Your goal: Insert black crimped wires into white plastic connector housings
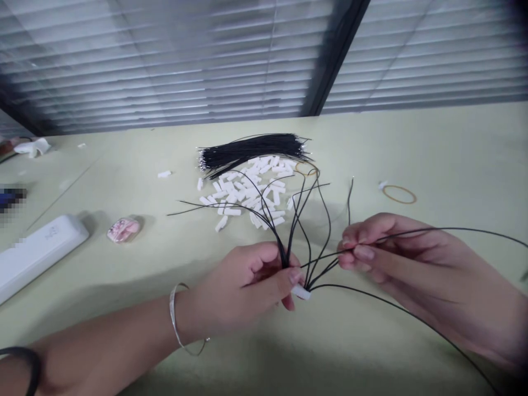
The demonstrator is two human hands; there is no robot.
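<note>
Between the thumb and fingers of my left hand (258, 283) is a white plastic connector (301, 291), pinched at its end. Several thin black wires (284, 242) run from it, some fanning up and away, others to the right. My right hand (408, 264) is closed in a pinch around one or more of these wires, right of the connector. One black wire (396, 308) curves down to the right edge, outside the fingers. Beyond my hands lies a loose heap of white connectors (237, 192), with a bundle of black wires (256, 149) with shiny metal ends behind it.
Rubber bands lie near the heap, one tan band (399, 194) farther right. At left are a white power strip (41, 256), a small pink patterned object (124, 229) and a crumpled white piece (33, 147). Window blinds (173, 60) rise behind the table (462, 159).
</note>
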